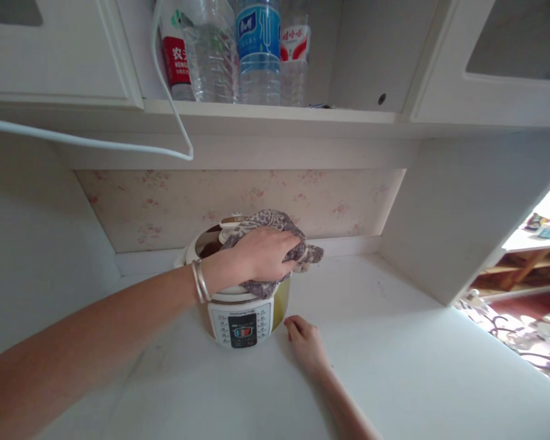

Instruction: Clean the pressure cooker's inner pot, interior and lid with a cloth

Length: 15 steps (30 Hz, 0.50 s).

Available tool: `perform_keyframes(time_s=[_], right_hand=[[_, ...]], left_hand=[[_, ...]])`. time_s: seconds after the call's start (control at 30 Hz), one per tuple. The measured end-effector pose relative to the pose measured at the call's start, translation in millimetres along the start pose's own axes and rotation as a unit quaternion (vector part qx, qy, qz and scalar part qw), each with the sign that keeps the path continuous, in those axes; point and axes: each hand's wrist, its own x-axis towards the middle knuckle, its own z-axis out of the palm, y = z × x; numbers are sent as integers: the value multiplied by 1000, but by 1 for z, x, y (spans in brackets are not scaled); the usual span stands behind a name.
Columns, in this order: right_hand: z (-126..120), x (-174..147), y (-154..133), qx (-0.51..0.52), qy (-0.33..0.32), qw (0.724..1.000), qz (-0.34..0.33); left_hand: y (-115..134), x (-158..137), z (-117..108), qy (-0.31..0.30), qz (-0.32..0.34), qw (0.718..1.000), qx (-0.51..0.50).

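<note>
A white and gold electric pressure cooker [218, 315] stands upright on the white counter, its dark control panel facing me. Across its lid lies a grey-brown patterned cloth [275, 221], bunched up. My left hand [266, 252], with silver bangles at the wrist, reaches in from the left and is closed around this cloth, pressing it on the lid's right part. The hand and cloth hide much of the lid. Low at the cooker's right side, my right hand [306, 343] rests on the counter with curled fingers; its fingertips are close to the cooker's base, and nothing shows in them.
Overhead, an open cabinet shelf [275, 118] holds several plastic bottles [259, 46]. A white cable [96, 145] hangs from it on the left. Behind the cooker is a floral-papered wall [321, 198]; a white side panel [458, 208] closes off the counter [376, 342] at right.
</note>
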Motion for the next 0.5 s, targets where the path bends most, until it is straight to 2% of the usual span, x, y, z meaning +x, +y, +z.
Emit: perform_keyframes(time_s=[0.13, 0.23, 0.3, 0.4, 0.47, 0.5], right_hand=[[1, -2, 0, -8, -5, 1000, 2], [2, -2, 1, -26, -13, 1000, -4], [4, -2, 1, -46, -14, 999, -13], [6, -2, 0, -82, -9, 997, -11], [7, 0, 0, -98, -7, 995, -5], [8, 0, 0, -102, -6, 995, -1]], left_hand=[[-1, -51, -1, 45, -23, 997, -61], [-28, -91, 3, 96, -128, 980, -116], [-56, -115, 10, 154, -221, 953, -139], [-100, -135, 24, 252, -338, 897, -136], [-127, -135, 31, 280, -406, 859, -139], [-138, -130, 33, 279, -424, 849, -149]])
